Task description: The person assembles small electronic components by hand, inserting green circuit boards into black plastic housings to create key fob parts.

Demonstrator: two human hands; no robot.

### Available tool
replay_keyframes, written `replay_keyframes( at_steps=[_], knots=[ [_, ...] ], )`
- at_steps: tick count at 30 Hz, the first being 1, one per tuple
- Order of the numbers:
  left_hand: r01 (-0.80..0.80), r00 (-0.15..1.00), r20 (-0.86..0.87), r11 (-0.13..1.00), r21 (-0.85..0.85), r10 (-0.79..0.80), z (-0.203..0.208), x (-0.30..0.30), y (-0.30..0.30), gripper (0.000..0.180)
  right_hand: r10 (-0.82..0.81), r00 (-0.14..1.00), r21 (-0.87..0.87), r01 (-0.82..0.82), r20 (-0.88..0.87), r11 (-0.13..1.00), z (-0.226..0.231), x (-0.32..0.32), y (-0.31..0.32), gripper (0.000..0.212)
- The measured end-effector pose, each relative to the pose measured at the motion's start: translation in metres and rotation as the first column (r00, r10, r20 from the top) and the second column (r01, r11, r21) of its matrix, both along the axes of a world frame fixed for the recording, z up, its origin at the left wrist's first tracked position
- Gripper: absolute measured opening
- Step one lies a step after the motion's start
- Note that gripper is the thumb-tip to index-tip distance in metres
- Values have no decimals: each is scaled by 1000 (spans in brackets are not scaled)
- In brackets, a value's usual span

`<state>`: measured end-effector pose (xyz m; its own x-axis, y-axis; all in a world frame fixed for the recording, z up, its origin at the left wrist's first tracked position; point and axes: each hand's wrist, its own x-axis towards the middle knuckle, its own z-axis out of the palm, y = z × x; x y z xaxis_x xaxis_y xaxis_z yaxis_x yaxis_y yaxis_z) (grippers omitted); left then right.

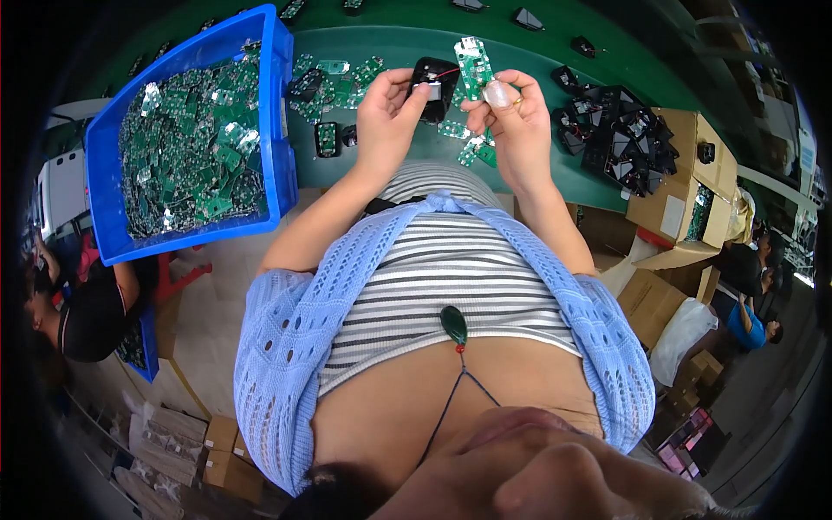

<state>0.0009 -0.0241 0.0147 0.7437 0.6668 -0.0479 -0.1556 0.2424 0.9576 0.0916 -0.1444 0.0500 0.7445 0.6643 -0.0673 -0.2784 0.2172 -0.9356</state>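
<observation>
My left hand [388, 121] grips a black plastic housing [445, 68] near the middle of the bench, its thumb pressed on a silvery piece inside. Pinched upright in my right hand [520, 130] is a green circuit board [473, 68], close beside the housing. A thin red wire [448, 73] runs between the two parts. Something pale and shiny [500, 94] covers the right thumb's tip; I cannot tell its kind. More green boards [453, 130] lie on the bench below my right hand. Another black housing [327, 139] with a board inside sits left of my left hand.
A blue bin [282, 130] heaped with green boards stands at the left. Loose boards [351, 82] lie beside it. Black housings [633, 143] are piled at the right, by an open cardboard box [667, 204]. Spaced black parts [527, 19] line the far side. Other people work on both sides.
</observation>
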Motion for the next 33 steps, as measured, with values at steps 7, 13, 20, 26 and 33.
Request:
replay_keyframes(
  at_steps=[7,13,20,26,33],
  knots=[
    [49,997,63,998,-28,-47,4,0,-1,23,132,991,-77,-130,32,989,5,-6,0,23],
    [137,990,-10,989,-60,-137,20,-6,1,30,145,989,-159,-137,40,978,4,1,-6,23],
    [209,973,-121,972,104,-196,13,-4,5,30,137,841,-291,25,523,956,8,-2,-1,30],
    [281,947,-287,799,531,-142,19,-5,5,36,188,656,-302,64,731,951,6,-3,9,22],
    [358,924,-234,902,241,-304,19,-8,10,33,94,863,-189,1,496,982,-6,3,11,9]
  ],
)
